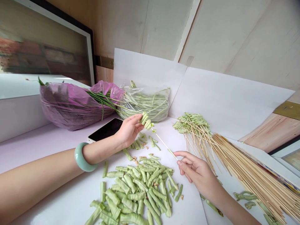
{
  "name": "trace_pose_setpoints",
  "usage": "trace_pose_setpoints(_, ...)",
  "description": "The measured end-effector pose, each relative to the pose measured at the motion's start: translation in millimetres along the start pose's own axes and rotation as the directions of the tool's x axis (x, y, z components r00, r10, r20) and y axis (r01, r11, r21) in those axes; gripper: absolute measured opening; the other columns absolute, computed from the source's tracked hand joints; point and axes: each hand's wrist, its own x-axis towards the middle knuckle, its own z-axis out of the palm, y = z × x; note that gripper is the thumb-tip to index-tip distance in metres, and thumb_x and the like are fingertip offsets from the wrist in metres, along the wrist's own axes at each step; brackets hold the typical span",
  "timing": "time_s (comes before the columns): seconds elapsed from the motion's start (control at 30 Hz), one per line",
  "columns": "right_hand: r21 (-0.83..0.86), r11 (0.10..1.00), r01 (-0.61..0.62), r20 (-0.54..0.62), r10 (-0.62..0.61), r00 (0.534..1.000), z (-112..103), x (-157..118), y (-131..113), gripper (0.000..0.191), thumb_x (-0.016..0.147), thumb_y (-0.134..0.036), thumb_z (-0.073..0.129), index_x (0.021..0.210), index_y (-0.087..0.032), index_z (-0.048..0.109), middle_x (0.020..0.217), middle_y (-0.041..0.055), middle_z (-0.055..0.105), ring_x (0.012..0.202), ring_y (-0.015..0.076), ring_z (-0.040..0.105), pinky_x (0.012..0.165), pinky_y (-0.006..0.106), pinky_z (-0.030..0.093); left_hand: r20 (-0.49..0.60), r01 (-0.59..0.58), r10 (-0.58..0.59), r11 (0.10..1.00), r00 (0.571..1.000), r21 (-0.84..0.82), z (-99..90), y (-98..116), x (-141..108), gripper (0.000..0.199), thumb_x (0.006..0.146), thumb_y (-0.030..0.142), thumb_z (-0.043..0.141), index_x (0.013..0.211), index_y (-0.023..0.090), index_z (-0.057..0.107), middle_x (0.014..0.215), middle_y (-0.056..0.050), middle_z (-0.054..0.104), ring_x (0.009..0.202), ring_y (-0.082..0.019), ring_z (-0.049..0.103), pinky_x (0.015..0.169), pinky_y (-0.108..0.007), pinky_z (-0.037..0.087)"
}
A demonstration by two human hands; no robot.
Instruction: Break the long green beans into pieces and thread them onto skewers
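A thin wooden skewer [165, 145] slants between my hands, with several cut green bean pieces [148, 125] threaded on its upper end. My right hand [193, 168] pinches the skewer's lower end between thumb and fingers. At the upper end, the fingers of my left hand [131, 129] are closed on the bean pieces; a green bangle [84, 157] circles that wrist. Below both hands spreads a heap of cut green beans [138, 190], with a few small seeds among them. Finished-looking bean skewers [193, 123] lie stacked beyond my right hand.
Many bare skewers [253, 175] lie in a bundle on the right, with bean scraps [246, 196] beside them. A phone [105, 130] rests behind my left forearm. At the back stand a purple bag [72, 107] of greens and a clear bag [152, 103] of long beans, before white boards [225, 100].
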Motion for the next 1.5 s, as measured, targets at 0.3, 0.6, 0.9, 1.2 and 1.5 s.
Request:
trace_pose_setpoints(0.3, -0.012, 0.999, -0.052, 0.035, 0.052, 0.998, 9.5, -11.3, -5.2, 0.045, 0.086, -0.053, 0.048, 0.104, -0.015, 0.064, 0.055, -0.0073, 0.023, 0.048, 0.0092, 0.021, 0.045, 0.026, 0.016, 0.086, 0.159, -0.158, 0.987, 0.984, -0.004, 7.5, -6.4, -17.4, 0.003, 0.080, 0.015, 0.062, 0.079, 0.013, 0.065, 0.078, -0.003, 0.063, 0.067, -0.009, 0.059, 0.064, -0.019, 0.050)
trace_pose_setpoints(0.6, 0.418, 0.867, -0.270, 0.166, 0.219, 0.961, 20.4, -13.7, -14.7, 0.052, 0.068, -0.059, 0.068, 0.092, -0.013, 0.066, 0.048, -0.0129, 0.017, 0.042, 0.0029, 0.010, 0.041, 0.022, 0.010, 0.189, 0.149, -0.144, 0.989, 0.971, -0.015, 5.8, -9.2, -17.8, 0.005, 0.079, 0.015, 0.063, 0.075, 0.013, 0.065, 0.074, -0.003, 0.062, 0.065, -0.009, 0.057, 0.063, -0.019, 0.050)
trace_pose_setpoints(0.9, 0.532, 0.771, -0.351, 0.217, 0.276, 0.936, 20.1, -15.5, -20.2, 0.048, 0.064, -0.055, 0.072, 0.089, -0.014, 0.066, 0.046, -0.0124, 0.026, 0.040, 0.0017, 0.011, 0.041, 0.022, 0.010, 0.214, 0.139, -0.136, 0.990, 0.967, 0.001, 7.1, -9.9, -18.8, 0.006, 0.077, 0.018, 0.067, 0.074, 0.013, 0.065, 0.071, -0.002, 0.059, 0.064, -0.009, 0.056, 0.064, -0.019, 0.051)
trace_pose_setpoints(1.2, 0.508, 0.809, -0.297, 0.159, 0.250, 0.955, 21.1, -13.7, -19.5, 0.046, 0.068, -0.054, 0.070, 0.090, -0.015, 0.065, 0.048, -0.0117, 0.026, 0.042, 0.0032, 0.013, 0.043, 0.022, 0.012, 0.209, 0.086, -0.103, 0.992, 0.972, 0.089, 6.3, -6.9, -19.7, 0.017, 0.074, 0.025, 0.071, 0.085, 0.014, 0.064, 0.074, -0.001, 0.060, 0.062, -0.008, 0.057, 0.063, -0.021, 0.052)
trace_pose_setpoints(1.5, 0.455, 0.850, -0.265, 0.157, 0.216, 0.964, 24.6, -13.0, -15.3, 0.041, 0.072, -0.054, 0.066, 0.084, -0.015, 0.063, 0.047, -0.0122, 0.021, 0.043, 0.0041, 0.011, 0.041, 0.021, 0.013, 0.174, 0.066, -0.098, 0.982, 0.980, 0.179, 9.3, -9.5, -26.4, 0.037, 0.060, 0.018, 0.080, 0.089, 0.015, 0.056, 0.074, -0.001, 0.065, 0.064, -0.013, 0.064, 0.065, -0.027, 0.055)
